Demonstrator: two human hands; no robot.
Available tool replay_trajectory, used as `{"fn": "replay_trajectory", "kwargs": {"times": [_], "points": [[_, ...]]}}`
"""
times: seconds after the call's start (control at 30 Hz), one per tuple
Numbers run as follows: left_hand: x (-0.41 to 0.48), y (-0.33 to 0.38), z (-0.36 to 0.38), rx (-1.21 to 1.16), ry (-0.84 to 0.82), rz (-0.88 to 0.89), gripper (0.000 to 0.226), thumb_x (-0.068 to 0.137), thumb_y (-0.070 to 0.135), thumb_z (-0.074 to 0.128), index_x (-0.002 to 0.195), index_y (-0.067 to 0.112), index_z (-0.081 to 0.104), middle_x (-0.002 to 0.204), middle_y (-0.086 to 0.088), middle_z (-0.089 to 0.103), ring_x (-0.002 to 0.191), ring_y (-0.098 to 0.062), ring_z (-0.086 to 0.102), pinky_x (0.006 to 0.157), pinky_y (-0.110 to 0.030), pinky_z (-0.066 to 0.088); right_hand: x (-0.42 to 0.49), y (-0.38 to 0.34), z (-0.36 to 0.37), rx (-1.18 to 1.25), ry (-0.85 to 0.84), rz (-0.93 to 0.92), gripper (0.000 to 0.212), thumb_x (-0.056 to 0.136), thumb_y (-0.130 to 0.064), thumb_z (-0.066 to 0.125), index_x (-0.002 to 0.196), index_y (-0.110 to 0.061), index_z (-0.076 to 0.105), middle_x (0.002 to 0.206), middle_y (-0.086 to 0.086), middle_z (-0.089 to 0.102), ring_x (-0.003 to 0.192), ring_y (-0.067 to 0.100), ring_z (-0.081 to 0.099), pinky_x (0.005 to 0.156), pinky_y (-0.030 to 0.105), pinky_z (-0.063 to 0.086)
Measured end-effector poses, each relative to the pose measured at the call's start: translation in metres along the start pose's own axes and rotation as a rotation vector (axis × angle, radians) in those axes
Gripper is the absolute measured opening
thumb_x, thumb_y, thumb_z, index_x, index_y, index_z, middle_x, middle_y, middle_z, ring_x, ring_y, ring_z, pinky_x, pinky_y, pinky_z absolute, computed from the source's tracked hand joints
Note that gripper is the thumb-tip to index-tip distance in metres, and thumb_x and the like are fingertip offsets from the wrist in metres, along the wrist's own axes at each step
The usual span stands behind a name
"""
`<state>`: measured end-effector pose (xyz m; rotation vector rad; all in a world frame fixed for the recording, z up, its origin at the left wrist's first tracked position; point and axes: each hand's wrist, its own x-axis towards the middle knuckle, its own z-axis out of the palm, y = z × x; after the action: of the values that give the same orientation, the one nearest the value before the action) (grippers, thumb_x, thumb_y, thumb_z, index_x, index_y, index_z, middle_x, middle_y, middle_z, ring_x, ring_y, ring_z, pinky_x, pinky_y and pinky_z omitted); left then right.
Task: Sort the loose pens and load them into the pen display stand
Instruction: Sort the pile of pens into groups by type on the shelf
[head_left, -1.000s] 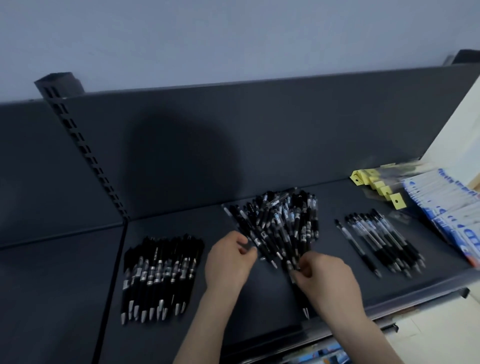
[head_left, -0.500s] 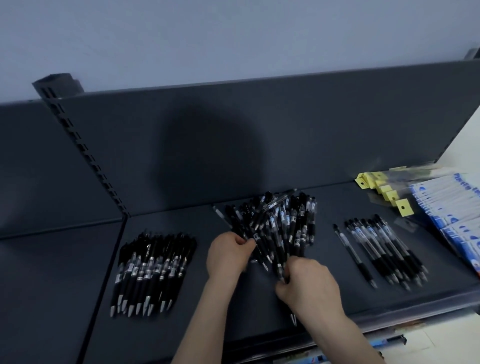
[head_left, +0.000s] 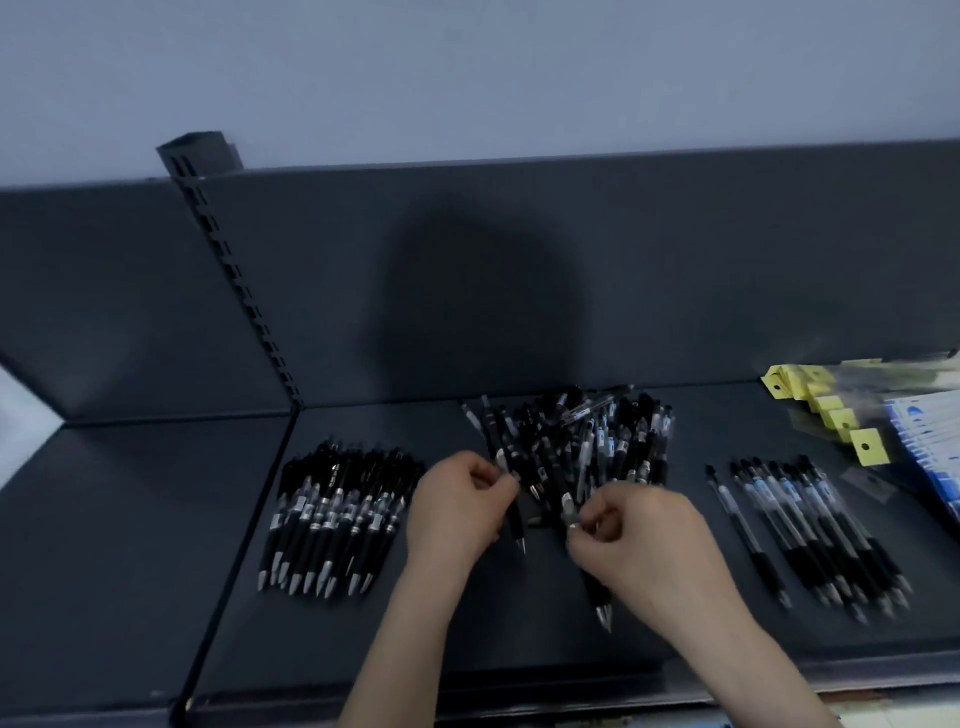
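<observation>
Head view.

- Left hand (head_left: 457, 512) is pinching one black pen (head_left: 517, 525) at the near left edge of the mixed pile (head_left: 582, 441), fingers curled, pen tip pointing toward the near edge. Probably lifting it clear to check its type.
- Right hand (head_left: 644, 540) is curling around at least one more pen (head_left: 601, 603). The tip is sticking out below the palm, toward the near edge. How many pens it is holding, cannot tell.
- Hands are working close together but not touching, both at the near side of the pile.
- Pile is lying jumbled in the middle of the shelf, pens crossing at all angles: the unsorted stock.
- Left row (head_left: 332, 509) is lying well apart from the pile, pens side by side with silver tips pointing near. Looks like one sorted type.
- Right row (head_left: 810, 525) is lying likewise, clearer barrels with dark grips, fewer pens. Looks like a second type.
- Keeping the rows on either side is likely letting each hand drop pens on its own side.
- No display stand is showing, so loading seems not yet begun.

Surface and room.

- Dark grey shop shelf (head_left: 156, 571) with a matching back panel (head_left: 727, 270) and a slotted upright (head_left: 234, 270) at far left.
- Yellow-tagged packets (head_left: 841, 421) and blue-and-white packs (head_left: 930, 441) are lying far right.
- Pale wall (head_left: 467, 67) above, with a head shadow falling on the panel.
</observation>
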<state>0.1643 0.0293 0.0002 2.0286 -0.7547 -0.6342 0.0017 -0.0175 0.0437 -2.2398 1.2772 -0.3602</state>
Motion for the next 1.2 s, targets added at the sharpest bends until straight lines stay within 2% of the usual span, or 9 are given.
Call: {"fn": "replay_trajectory", "kwargs": {"times": [0.1, 0.23, 0.33, 0.43, 0.57, 0.73, 1.0, 1.1, 1.2], "points": [[-0.009, -0.009, -0.022, 0.021, 0.04, 0.034, 0.007, 0.08, 0.03, 0.065, 0.075, 0.027, 0.063, 0.065, 0.005, 0.066, 0.058, -0.016, 0.065, 0.062, -0.041, 0.059, 0.004, -0.015, 0.017, 0.103, -0.089, -0.018, 0.011, 0.076, -0.031, 0.069, 0.069, -0.031, 0.061, 0.058, -0.011, 0.062, 0.053, 0.0, 0.057, 0.048, 0.013, 0.041], [-0.019, -0.029, -0.061, 0.071, 0.152, 0.017, 0.008, 0.082, 0.03, 0.065, 0.074, 0.031, 0.064, 0.064, 0.008, 0.064, 0.057, -0.012, 0.062, 0.061, -0.038, 0.057, 0.011, -0.037, 0.047, 0.243, -0.196, -0.026, 0.009, 0.076, -0.028, 0.071, 0.072, -0.024, 0.065, 0.059, -0.005, 0.066, 0.053, 0.005, 0.061, 0.057, 0.03, 0.055], [-0.025, -0.044, -0.091, 0.089, 0.241, -0.011, 0.011, 0.084, 0.031, 0.066, 0.074, 0.031, 0.064, 0.065, 0.009, 0.065, 0.06, -0.012, 0.063, 0.061, -0.037, 0.057, 0.016, -0.055, 0.069, 0.279, -0.232, -0.051, 0.01, 0.075, -0.025, 0.072, 0.071, -0.02, 0.065, 0.056, -0.002, 0.066, 0.051, 0.01, 0.061, 0.058, 0.036, 0.056], [-0.03, -0.059, -0.119, 0.135, 0.302, -0.049, 0.011, 0.083, 0.03, 0.066, 0.073, 0.03, 0.064, 0.065, 0.009, 0.065, 0.059, -0.012, 0.062, 0.059, -0.032, 0.054, 0.018, -0.069, 0.086, 0.304, -0.261, -0.065, 0.013, 0.077, -0.022, 0.072, 0.069, -0.019, 0.063, 0.054, -0.002, 0.066, 0.048, 0.011, 0.062, 0.055, 0.036, 0.056], [-0.031, -0.079, -0.148, 0.143, 0.35, -0.101, 0.013, 0.083, 0.029, 0.067, 0.071, 0.03, 0.063, 0.063, 0.008, 0.065, 0.056, -0.014, 0.063, 0.058, -0.034, 0.055, 0.021, -0.084, 0.099, 0.301, -0.28, -0.067, 0.012, 0.079, -0.02, 0.071, 0.07, -0.019, 0.062, 0.053, -0.001, 0.066, 0.046, 0.012, 0.063, 0.053, 0.033, 0.056], [-0.021, -0.096, -0.17, 0.22, 0.338, -0.133, 0.01, 0.084, 0.03, 0.066, 0.074, 0.031, 0.064, 0.066, 0.012, 0.066, 0.058, -0.011, 0.062, 0.056, -0.028, 0.052, 0.029, -0.105, 0.11, 0.352, -0.276, -0.037, 0.01, 0.08, -0.017, 0.07, 0.073, -0.018, 0.063, 0.053, 0.002, 0.066, 0.046, 0.016, 0.064, 0.046, 0.027, 0.053], [0.003, -0.1, -0.18, 0.298, 0.258, -0.113, 0.009, 0.086, 0.034, 0.064, 0.09, 0.028, 0.068, 0.073, 0.013, 0.065, 0.064, -0.005, 0.06, 0.05, -0.021, 0.039, 0.045, -0.137, 0.13, 0.399, -0.252, 0.038, 0.007, 0.082, -0.017, 0.069, 0.079, -0.015, 0.063, 0.058, 0.003, 0.066, 0.046, 0.014, 0.065, 0.046, 0.026, 0.053], [0.01, -0.101, -0.175, 0.32, 0.177, -0.096, 0.015, 0.086, 0.036, 0.064, 0.097, 0.027, 0.068, 0.078, 0.016, 0.063, 0.07, 0.0, 0.058, 0.051, -0.019, 0.039, 0.046, -0.142, 0.138, 0.383, -0.241, 0.055, 0.007, 0.083, -0.019, 0.068, 0.082, -0.016, 0.062, 0.06, 0.004, 0.067, 0.048, 0.015, 0.065, 0.048, 0.028, 0.055], [0.013, -0.106, -0.172, 0.348, 0.15, -0.082, 0.022, 0.086, 0.039, 0.063, 0.105, 0.027, 0.066, 0.084, 0.016, 0.063, 0.077, -0.002, 0.06, 0.058, -0.02, 0.045, 0.045, -0.143, 0.142, 0.361, -0.228, 0.059, 0.006, 0.083, -0.018, 0.067, 0.083, -0.018, 0.061, 0.061, 0.003, 0.066, 0.047, 0.014, 0.065, 0.046, 0.027, 0.054]]}}
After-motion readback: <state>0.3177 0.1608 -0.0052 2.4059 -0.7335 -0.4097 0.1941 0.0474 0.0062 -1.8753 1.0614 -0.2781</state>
